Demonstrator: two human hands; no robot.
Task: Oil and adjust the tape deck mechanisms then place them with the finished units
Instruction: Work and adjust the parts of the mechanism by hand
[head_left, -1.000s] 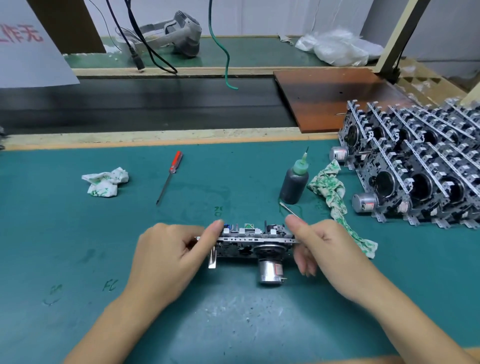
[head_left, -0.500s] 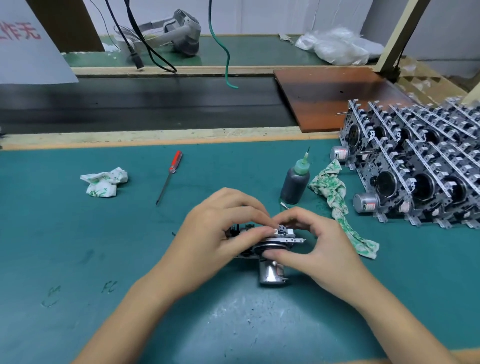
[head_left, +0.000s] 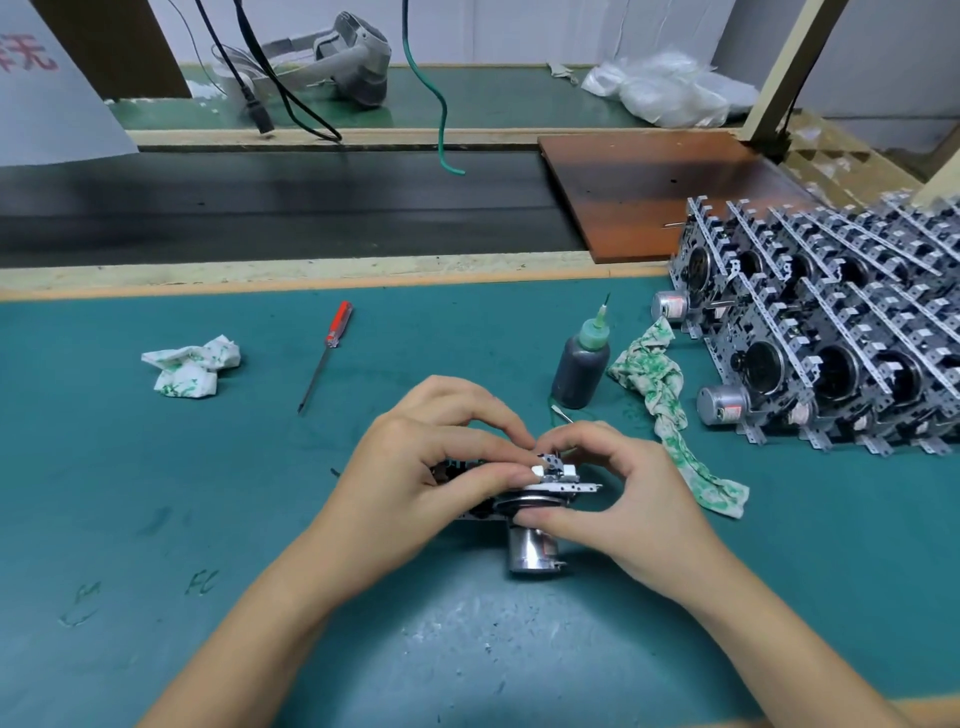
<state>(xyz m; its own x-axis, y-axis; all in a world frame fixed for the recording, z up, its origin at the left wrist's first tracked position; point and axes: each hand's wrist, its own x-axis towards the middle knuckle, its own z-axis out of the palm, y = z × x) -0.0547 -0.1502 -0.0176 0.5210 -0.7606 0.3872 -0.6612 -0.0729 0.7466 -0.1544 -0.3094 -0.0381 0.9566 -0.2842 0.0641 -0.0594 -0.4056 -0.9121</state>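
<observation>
A tape deck mechanism (head_left: 530, 540) with a silver motor can pointing toward me stands on the green mat (head_left: 260, 519) in front of me. My left hand (head_left: 431, 467) curls over its left and top side, fingertips pinching the upper parts. My right hand (head_left: 618, 488) grips its right side, thumb on the flywheel edge; a thin tool sticks out behind its fingers. A dark oil bottle (head_left: 581, 369) with a green nozzle stands just behind. Stacked mechanisms (head_left: 831, 338) fill the right side.
A red-handled screwdriver (head_left: 327, 353) lies left of the bottle. One crumpled rag (head_left: 192, 366) sits at the left, another rag (head_left: 670, 410) between bottle and stack. A brown board (head_left: 649, 192) and a black conveyor belt (head_left: 285, 208) lie beyond the mat's edge.
My hands moved from the ends of the mechanism inward over its top. The left hand now covers most of it, and both sets of fingertips meet on the upper parts.
</observation>
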